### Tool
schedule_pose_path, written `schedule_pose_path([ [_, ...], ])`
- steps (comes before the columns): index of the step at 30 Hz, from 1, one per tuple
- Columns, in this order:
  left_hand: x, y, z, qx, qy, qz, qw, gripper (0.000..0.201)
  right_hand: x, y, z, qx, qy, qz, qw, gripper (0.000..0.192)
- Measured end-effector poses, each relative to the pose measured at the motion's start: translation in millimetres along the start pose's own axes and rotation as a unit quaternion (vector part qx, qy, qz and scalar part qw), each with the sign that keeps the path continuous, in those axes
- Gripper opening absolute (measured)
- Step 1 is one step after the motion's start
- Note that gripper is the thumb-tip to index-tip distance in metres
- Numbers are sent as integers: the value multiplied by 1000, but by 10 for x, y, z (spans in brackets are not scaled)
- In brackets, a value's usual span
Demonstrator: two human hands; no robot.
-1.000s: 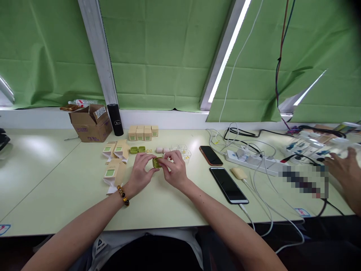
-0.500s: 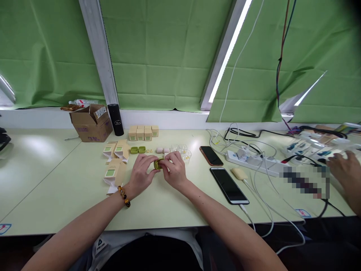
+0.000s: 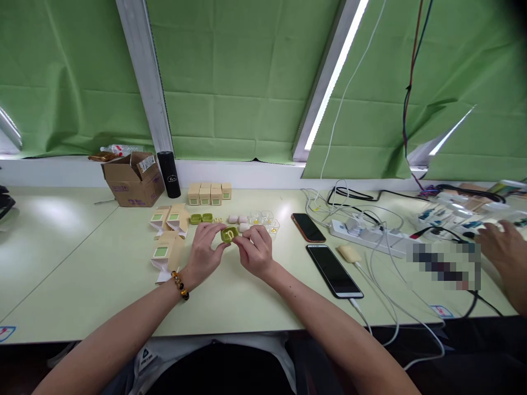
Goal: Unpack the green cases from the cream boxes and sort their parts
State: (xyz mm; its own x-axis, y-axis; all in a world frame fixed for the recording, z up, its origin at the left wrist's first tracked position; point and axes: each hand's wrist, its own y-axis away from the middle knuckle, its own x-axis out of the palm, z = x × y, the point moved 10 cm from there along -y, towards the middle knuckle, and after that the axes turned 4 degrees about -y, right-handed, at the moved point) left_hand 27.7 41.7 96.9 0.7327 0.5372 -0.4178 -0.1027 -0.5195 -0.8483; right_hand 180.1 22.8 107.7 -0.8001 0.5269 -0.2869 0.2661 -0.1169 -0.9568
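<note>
A small olive-green case (image 3: 229, 235) with a pale curved piece inside is tilted toward me above the table. My left hand (image 3: 205, 251) is closed on its left side, thumb below and fingers above. At the case's right edge, my right hand (image 3: 256, 253) pinches with thumb and forefinger; its fingertips partly cover that corner. Just beyond lie an open green case (image 3: 201, 218), tiny yellowish pieces (image 3: 218, 220), pale pink cylinders (image 3: 236, 219) and clear plastic cups (image 3: 263, 219) with small gold-coloured bits. Left of my hands stand opened cardboard boxes (image 3: 167, 249) with green windows.
Closed small boxes (image 3: 209, 194) stand behind, with a black bottle (image 3: 169, 174) and a larger carton (image 3: 134, 181) to their left. On the right are two phones (image 3: 335, 270), a power strip (image 3: 370, 237) and tangled cables. Another person's hand (image 3: 504, 258) reaches in at far right.
The green case has turned its inside toward me, so the pale curved piece now shows. My right fingers have drawn back from over it to its right edge.
</note>
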Motion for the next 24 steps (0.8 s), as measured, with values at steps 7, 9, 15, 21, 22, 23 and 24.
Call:
schedule_pose_path([
  [7,-28,6,396,-136,12,-11,991,41,-225,-60,52,-4,-32,-80,996,21],
  [9,-28,17,460,-169,19,-10,985,42,-239,-79,-28,27,-46,-88,995,20],
  [15,17,29,610,-263,125,-15,956,35,-69,-24,-478,187,-124,-48,973,13],
  [21,116,147,912,-393,250,-49,883,35,320,147,-787,269,-102,62,956,13],
  [22,124,159,940,-402,261,-53,876,37,414,161,-795,263,-86,91,956,13],
  [23,125,167,960,-408,270,-59,870,38,521,172,-792,254,-72,124,957,13],
  [24,121,172,975,-412,275,-65,866,39,637,183,-782,242,-58,159,955,14],
])
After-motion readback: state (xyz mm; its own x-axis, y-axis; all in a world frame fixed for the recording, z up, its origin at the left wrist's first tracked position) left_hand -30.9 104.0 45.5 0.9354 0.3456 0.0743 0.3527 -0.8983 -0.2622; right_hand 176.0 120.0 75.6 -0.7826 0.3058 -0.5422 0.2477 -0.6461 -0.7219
